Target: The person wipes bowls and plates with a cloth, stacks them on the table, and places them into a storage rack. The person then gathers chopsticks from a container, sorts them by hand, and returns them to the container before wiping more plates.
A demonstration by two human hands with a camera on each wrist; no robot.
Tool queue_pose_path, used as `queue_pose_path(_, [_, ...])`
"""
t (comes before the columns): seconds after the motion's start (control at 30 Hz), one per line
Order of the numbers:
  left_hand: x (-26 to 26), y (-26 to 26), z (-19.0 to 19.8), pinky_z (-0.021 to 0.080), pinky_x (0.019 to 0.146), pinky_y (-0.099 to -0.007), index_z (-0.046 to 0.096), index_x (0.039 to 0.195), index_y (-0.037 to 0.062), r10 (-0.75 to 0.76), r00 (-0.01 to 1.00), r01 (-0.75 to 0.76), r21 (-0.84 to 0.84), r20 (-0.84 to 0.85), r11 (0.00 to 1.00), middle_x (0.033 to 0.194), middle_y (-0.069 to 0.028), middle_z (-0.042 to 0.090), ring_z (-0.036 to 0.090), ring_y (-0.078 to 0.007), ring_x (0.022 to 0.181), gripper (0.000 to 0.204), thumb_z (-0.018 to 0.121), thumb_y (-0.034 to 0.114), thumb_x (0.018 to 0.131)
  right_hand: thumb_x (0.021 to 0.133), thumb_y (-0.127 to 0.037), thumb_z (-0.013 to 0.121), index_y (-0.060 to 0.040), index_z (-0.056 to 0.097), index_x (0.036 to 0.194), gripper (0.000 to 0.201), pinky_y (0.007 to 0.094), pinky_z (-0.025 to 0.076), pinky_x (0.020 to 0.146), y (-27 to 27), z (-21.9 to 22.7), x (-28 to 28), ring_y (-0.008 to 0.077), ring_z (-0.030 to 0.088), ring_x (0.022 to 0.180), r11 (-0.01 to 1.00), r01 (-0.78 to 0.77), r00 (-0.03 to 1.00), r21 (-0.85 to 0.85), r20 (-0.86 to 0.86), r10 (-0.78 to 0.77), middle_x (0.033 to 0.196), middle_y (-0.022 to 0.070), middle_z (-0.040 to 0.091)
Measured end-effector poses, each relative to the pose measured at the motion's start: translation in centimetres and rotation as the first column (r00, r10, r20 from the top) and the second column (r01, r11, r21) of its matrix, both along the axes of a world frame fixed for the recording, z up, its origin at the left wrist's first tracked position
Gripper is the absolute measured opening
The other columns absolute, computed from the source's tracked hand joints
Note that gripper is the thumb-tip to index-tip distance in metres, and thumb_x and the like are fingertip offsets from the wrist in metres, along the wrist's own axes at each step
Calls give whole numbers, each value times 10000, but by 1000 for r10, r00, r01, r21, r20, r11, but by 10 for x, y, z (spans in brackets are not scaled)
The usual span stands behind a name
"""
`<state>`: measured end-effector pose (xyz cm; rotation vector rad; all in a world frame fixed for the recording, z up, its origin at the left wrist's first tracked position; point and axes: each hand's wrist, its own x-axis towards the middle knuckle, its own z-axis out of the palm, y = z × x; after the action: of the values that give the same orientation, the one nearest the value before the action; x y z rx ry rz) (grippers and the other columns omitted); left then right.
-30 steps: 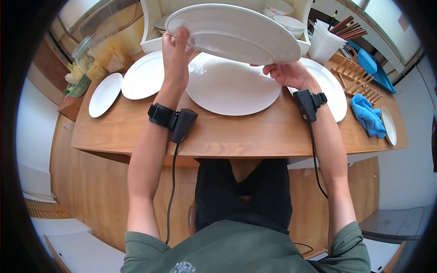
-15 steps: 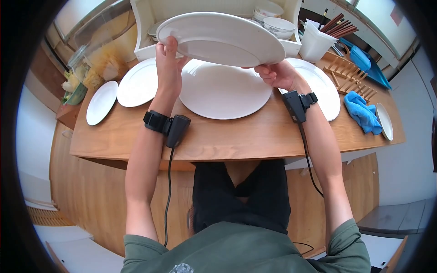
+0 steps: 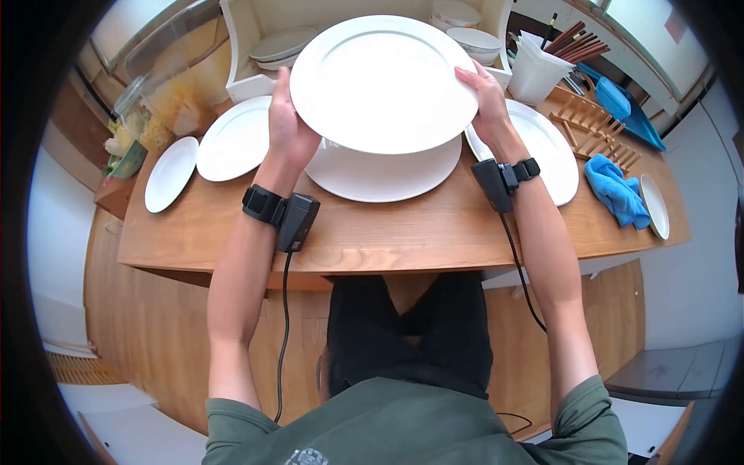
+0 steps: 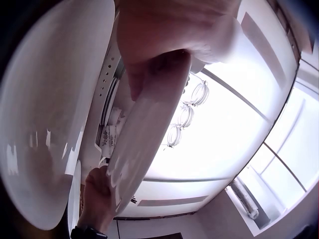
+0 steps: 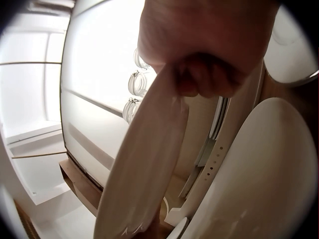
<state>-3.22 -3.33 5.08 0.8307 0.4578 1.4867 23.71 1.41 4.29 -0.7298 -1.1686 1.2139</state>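
Observation:
A white oval plate [image 3: 384, 89] is held up in both hands, its broad face with a raised rim turned toward the head camera. My left hand [image 3: 290, 128] grips its left edge, and my right hand [image 3: 487, 97] grips the right edge with the thumb on the face. In the left wrist view the plate [image 4: 149, 119] appears edge-on, running from the near hand down to the other hand [image 4: 97, 194]. The right wrist view shows curled fingers [image 5: 204, 77] behind the plate's edge. Below it a larger white platter [image 3: 380, 182] lies on the wooden table, partly hidden.
Left on the table [image 3: 349, 248] lie a small oval plate [image 3: 171, 175] and a bigger white plate [image 3: 235, 143]. To the right are another white plate [image 3: 542, 155], a wooden rack [image 3: 593, 132], a blue cloth [image 3: 618, 192] and a small dish [image 3: 655, 206]. Behind stands a shelf [image 3: 242, 54] with bowls.
The held plate has tilted from a narrow, slanted view to a broad face toward the head camera, nearly level side to side. The right hand has risen, and its thumb now shows on the face.

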Motion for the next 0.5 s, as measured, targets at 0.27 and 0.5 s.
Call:
queue_pose_path(0.27, [0,1,-1,438,998,-372,325,1352,-20,71,993,-72,2,-96,997,1271,-157,499,500,-239,1182,525,491,266,945,877,-165,567,36,476,1257,439,225,511,768,-5,6,-1,138,625,905,992,28,999,126,-38,-24,1049,119,623])
queue_pose_path(0.5, [-3,1,-2,482,946,-373,367,1306,-13,148,975,-157,-42,-165,987,1217,-165,522,551,-247,1109,488,535,214,909,876,-144,570,48,520,1208,387,216,507,738,-5,1,-7,123,629,850,967,106,988,230,86,-129,1010,110,647])
